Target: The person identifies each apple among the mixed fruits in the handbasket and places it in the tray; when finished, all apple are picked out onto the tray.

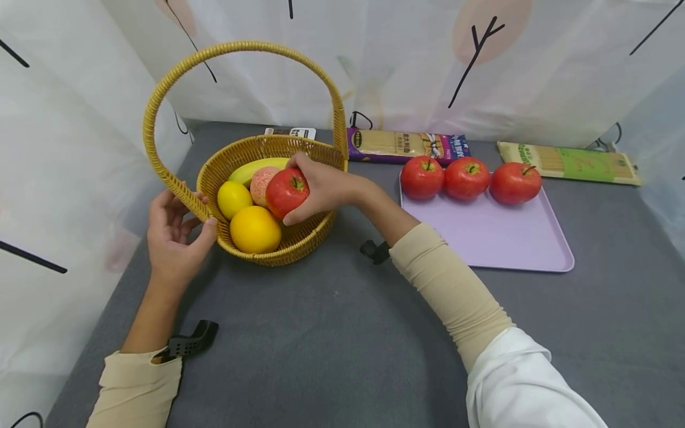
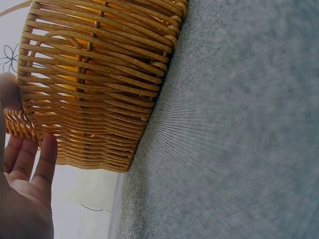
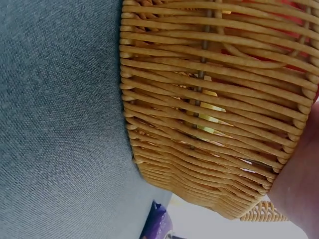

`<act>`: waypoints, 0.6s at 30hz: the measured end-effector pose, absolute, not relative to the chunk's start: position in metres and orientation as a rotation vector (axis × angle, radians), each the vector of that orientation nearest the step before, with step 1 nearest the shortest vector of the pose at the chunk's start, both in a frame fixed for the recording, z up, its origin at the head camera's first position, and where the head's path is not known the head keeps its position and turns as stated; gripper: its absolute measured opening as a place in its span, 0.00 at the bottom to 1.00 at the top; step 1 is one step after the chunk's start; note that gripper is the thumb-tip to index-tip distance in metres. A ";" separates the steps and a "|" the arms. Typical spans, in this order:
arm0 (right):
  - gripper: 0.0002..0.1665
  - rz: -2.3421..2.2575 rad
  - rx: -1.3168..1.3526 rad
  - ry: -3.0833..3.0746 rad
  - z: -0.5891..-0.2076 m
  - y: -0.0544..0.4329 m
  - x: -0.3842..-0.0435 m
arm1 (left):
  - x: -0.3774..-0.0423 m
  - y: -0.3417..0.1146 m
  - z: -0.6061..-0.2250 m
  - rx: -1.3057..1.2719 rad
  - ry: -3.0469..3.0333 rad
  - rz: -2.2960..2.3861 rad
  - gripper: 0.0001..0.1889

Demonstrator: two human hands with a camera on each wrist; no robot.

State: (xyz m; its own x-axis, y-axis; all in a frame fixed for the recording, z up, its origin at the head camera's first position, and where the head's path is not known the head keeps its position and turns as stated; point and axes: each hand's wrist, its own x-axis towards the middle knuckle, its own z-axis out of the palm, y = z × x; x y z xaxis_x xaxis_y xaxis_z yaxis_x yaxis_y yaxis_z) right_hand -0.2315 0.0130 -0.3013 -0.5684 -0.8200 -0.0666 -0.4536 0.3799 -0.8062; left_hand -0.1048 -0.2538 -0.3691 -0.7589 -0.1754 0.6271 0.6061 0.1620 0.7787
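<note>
A woven basket [image 1: 283,257] with a tall handle stands at the left of the table. My left hand [image 1: 176,238] holds its left side, where handle and rim meet, thumb on the near side and fingers behind. Over the basket's right half, my right hand [image 1: 329,187] grips a red apple [image 1: 286,193] between thumb and fingers. Around it in the basket lie a banana [image 1: 257,168], a pinkish speckled round fruit [image 1: 260,185], a lemon [image 1: 233,200] and an orange [image 1: 255,230]. Whether the apple touches the basket's bottom is hidden. The wicker side [image 3: 214,99] fills much of the right wrist view.
A lilac tray [image 1: 503,238] at the right bears three red apples [image 1: 467,178] along its back edge. Behind it lie a purple pasta pack [image 1: 407,145] and a green-labelled noodle pack [image 1: 572,162]. Another small pack [image 1: 299,132] is partly behind the basket. A patterned curtain [image 1: 396,65] hangs behind.
</note>
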 end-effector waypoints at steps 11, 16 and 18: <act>0.50 -1.208 -1.147 2.247 -0.305 0.018 -0.218 | -0.103 -0.253 -0.371 -0.405 -1.829 -1.662 0.35; 0.52 -1.319 -1.132 2.271 -0.302 0.025 -0.205 | -0.103 -0.254 -0.371 -0.402 -1.835 -1.655 0.35; 0.52 -1.341 -1.133 2.278 -0.302 0.028 -0.202 | -0.104 -0.254 -0.371 -0.406 -1.834 -1.657 0.36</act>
